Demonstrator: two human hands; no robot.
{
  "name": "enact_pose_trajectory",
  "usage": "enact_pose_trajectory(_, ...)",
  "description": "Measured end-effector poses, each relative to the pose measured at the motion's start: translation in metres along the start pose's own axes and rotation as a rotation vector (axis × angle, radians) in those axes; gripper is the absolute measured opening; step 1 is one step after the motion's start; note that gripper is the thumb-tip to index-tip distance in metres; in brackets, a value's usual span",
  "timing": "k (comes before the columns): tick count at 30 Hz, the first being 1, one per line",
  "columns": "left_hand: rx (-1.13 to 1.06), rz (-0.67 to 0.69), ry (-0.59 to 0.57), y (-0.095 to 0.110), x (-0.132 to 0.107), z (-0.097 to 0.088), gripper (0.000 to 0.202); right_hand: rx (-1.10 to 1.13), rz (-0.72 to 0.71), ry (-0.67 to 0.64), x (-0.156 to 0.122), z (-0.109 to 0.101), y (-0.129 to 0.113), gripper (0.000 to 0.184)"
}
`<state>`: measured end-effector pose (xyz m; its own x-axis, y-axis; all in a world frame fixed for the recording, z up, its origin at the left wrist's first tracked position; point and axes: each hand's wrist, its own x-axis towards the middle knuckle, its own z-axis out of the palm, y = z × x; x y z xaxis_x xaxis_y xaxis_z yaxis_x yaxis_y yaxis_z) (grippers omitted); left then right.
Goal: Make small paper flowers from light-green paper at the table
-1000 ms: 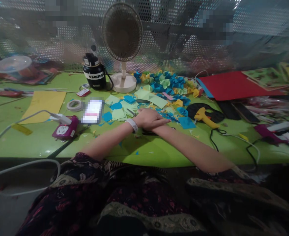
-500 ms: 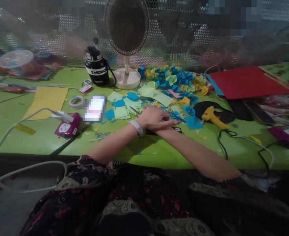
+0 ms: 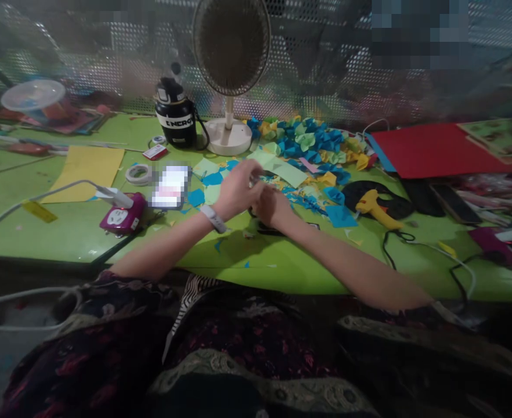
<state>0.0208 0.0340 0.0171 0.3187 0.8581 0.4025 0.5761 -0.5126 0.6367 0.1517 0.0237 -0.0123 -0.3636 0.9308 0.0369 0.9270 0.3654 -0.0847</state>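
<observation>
"What has moved?"

"The left hand [image 3: 237, 191] no longer lies across the right arm; both hands have risen and met above the green desk [image 3: 64, 232]."

"Going left to right?"

"A yellow card [image 3: 84, 174], a magenta power socket [image 3: 117, 213], a blurred phone [image 3: 171, 186], then the hands, a white wristband [image 3: 213, 218] on the left wrist. The right hand [image 3: 273, 208] touches it, both half-closed, fingers curled; whether they grip anything, I cannot tell. A pale green paper [image 3: 280, 171] lies just beyond, then a blue paper square [image 3: 340, 216] and a yellow glue gun [image 3: 371, 204]."
</observation>
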Motion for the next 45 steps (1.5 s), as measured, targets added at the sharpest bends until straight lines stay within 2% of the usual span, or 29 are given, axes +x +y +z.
enact_pose_trajectory(1,0.060,-0.076,-0.078,-0.006,-0.007,-0.009,0.021,-0.002,0.015,0.023,-0.002,0.000,-0.001,0.035)
enact_pose_trajectory(3,0.072,-0.191,-0.314,-0.016,-0.020,-0.021,0.015,0.003,0.033,0.060,-0.005,-0.002,-0.002,0.037)
enact_pose_trajectory(5,-0.129,-0.344,-0.498,-0.021,-0.031,-0.023,0.017,0.015,0.030,0.066,-0.006,-0.003,-0.002,0.037)
enact_pose_trajectory(8,-0.471,-0.582,-0.611,-0.022,-0.039,-0.014,0.024,0.028,0.028,0.066,-0.005,-0.005,-0.002,0.038)
enact_pose_trajectory(11,-0.646,-0.641,-0.611,-0.023,-0.041,-0.002,0.024,0.041,0.016,0.067,-0.005,-0.006,-0.002,0.039)
enact_pose_trajectory(16,-0.717,-0.564,-0.607,-0.035,-0.044,0.010,0.028,0.090,0.025,0.064,-0.001,-0.009,0.005,0.037)
enact_pose_trajectory(23,-0.710,-0.537,-0.614,-0.037,-0.044,0.011,0.025,0.062,0.027,-0.004,0.002,-0.007,0.007,0.039)
enact_pose_trajectory(28,-0.676,-0.516,-0.610,-0.037,-0.043,0.012,0.025,-0.039,0.031,0.053,0.001,0.002,-0.001,0.040)
enact_pose_trajectory(33,-0.707,-0.541,-0.601,-0.036,-0.044,0.011,0.026,-0.036,0.054,0.097,0.001,0.005,-0.002,0.039)
enact_pose_trajectory(37,-0.743,-0.524,-0.626,-0.037,-0.045,0.011,0.025,0.121,0.032,0.070,0.002,-0.007,0.002,0.042)
enact_pose_trajectory(40,-0.739,-0.526,-0.639,-0.039,-0.045,0.013,0.022,0.324,0.070,0.152,-0.005,-0.020,0.012,0.049)
enact_pose_trajectory(42,-0.726,-0.533,-0.622,-0.039,-0.045,0.014,0.020,0.435,0.004,0.150,-0.016,-0.026,0.020,0.049)
enact_pose_trajectory(45,-0.738,-0.535,-0.615,-0.038,-0.046,0.013,0.019,0.478,-0.157,0.035,-0.038,-0.027,0.033,0.044)
